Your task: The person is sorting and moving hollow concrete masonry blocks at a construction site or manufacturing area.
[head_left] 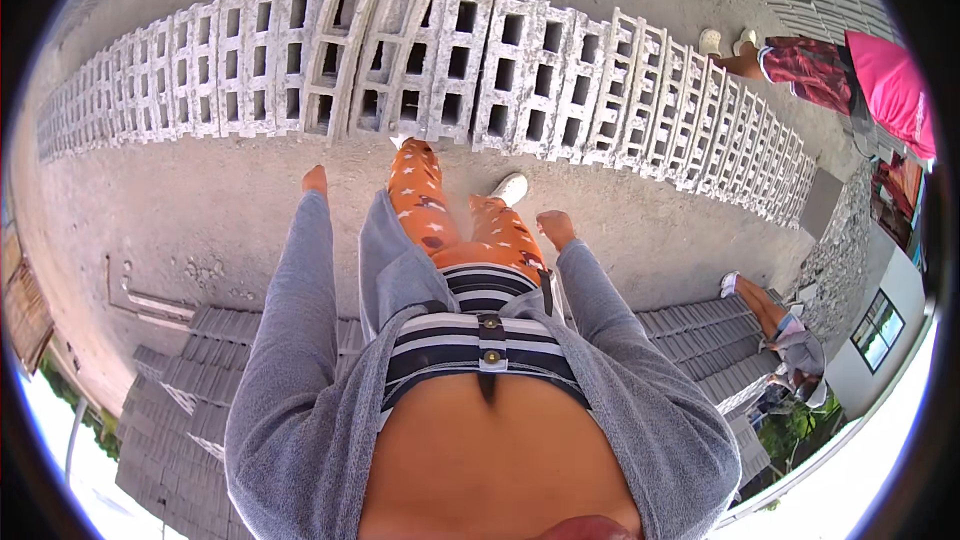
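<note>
My left hand [315, 180] hangs at my left side, small and foreshortened, over the bare ground short of a long row of grey hollow concrete blocks [428, 78]. Its fingers are too hidden to read, and I see nothing sticking out of it. On the other side, my right hand [556, 228] hangs beside my orange-trousered leg with its fingers curled in and no object showing. Neither hand touches the blocks. The blocks stand side by side in a curved line, hollows facing up. A few in the middle lean unevenly. One foot is at the row's near edge.
A person in a pink top [890, 90] stands beyond the row at right. Another person [800, 350] bends beside stacked grey blocks [700, 340] at lower right. More stacks [165, 430] rise at lower left, near pipes [160, 308]. Gravel [840, 270] lies by a white building.
</note>
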